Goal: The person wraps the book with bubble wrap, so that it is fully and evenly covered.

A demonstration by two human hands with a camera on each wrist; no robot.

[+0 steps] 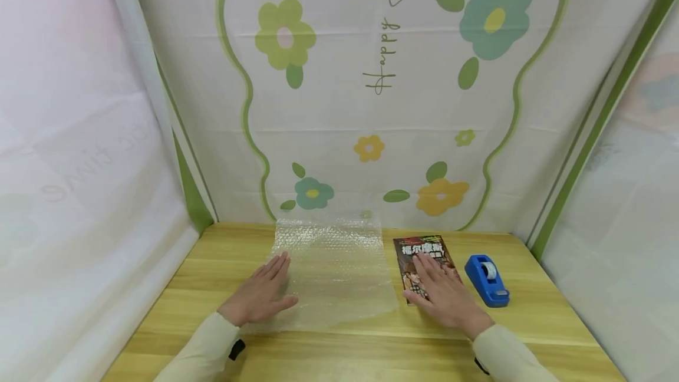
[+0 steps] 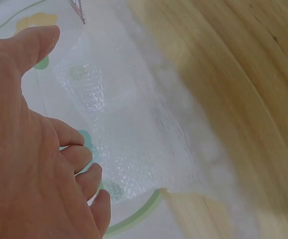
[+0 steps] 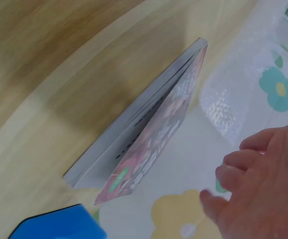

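A clear sheet of bubble wrap (image 1: 339, 276) lies on the wooden table, its far end reaching up to the back cloth. Over its left edge is my left hand (image 1: 260, 293), fingers straight and thumb spread, holding nothing. To the right of the sheet lies a dark paperback book (image 1: 407, 252) with a printed cover. My right hand (image 1: 442, 293) is over this book with extended fingers, hiding part of the cover. In the right wrist view, the front cover (image 3: 153, 139) stands slightly raised from the pages, and the right hand's fingers appear apart from it.
A blue tape dispenser (image 1: 487, 282) with a roll of tape stands right of the book. Flower-printed cloth (image 1: 329, 105) hangs behind the wooden table (image 1: 212, 276), and white cloth (image 1: 79, 193) closes in both sides.
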